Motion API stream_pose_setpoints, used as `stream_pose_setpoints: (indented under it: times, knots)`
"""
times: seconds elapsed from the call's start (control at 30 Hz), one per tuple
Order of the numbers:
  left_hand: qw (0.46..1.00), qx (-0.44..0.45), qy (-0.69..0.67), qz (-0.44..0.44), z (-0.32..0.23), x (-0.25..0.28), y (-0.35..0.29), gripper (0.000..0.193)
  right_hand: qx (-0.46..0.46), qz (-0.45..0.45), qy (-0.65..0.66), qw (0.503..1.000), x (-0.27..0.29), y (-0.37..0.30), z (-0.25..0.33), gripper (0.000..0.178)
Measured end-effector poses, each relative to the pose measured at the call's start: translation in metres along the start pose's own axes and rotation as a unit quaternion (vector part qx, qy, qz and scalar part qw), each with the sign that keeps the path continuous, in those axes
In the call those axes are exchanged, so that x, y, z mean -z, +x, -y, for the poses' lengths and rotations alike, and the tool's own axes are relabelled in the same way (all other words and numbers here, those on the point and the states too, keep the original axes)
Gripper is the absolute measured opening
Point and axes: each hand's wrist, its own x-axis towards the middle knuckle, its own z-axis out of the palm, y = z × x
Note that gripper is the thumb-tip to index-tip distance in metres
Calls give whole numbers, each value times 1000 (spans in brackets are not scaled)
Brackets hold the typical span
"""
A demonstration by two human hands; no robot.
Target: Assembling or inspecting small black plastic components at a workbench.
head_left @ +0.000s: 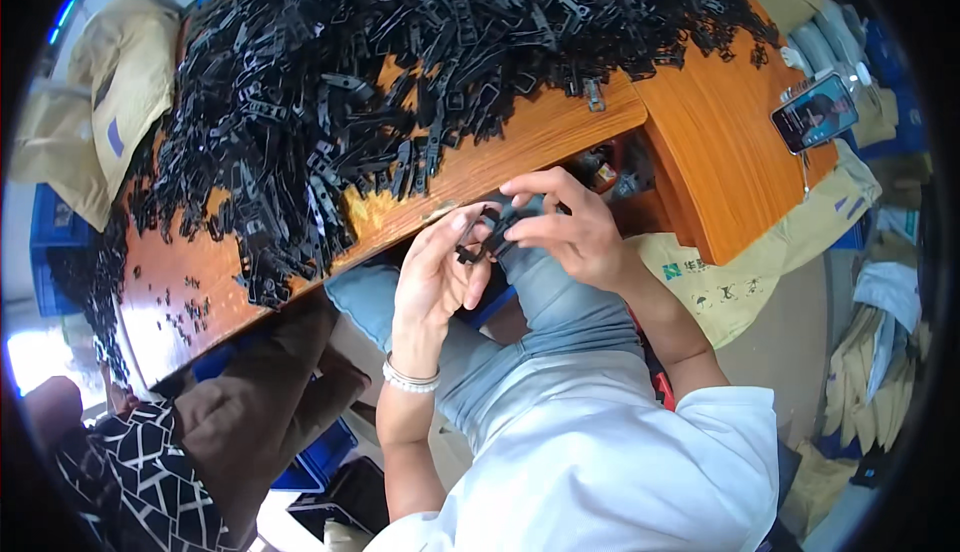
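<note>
Just beyond the table's front edge, above my lap, both hands meet at small black plastic parts (490, 235). My left hand (435, 272), with bracelets at its wrist, is closed on one with thumb and fingertips. From the right, my right hand (575, 227) pinches a black piece against it between thumb and forefinger. Their exact shape is partly hidden by my fingers. A large heap of similar black plastic parts (400, 32), long and flat with slots, covers most of the wooden table (720, 152) ahead of me.
A phone (815, 112) on a stand is at the right. Tan sacks (135, 72) stand at the far left; another sack (720, 292) hangs beside the table's right end. An open drawer space (635, 187) lies under the tabletop. Another person (150, 462) sits at my left.
</note>
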Motion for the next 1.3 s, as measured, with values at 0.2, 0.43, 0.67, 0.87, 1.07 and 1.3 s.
stream_pose_setpoints:
  times: [0.2, 0.43, 0.67, 0.87, 1.07, 1.3]
  knots:
    - [998, 42, 10, 36, 2, 1, -2, 33, 66, 28, -70, 995, -7, 3, -3, 20]
    - [997, 68, 9, 32, 0, 3, -5, 26, 54, 67, -40, 995, -12, 7, 1, 18]
    - [607, -357, 679, -208, -10, 6, 13, 6, -98, -79, 151, 981, -4, -9, -8, 27]
    - [424, -365, 794, -238, -26, 11, 35, 7, -216, -186, 224, 932, -7, -14, -14, 28]
    - [403, -335, 822, -223, -25, 8, 38, 9, -270, -217, 236, 908, -14, -14, -23, 20]
    - [412, -341, 806, -253, -25, 13, 30, 11, -306, -226, 305, 873, -19, -15, -25, 14]
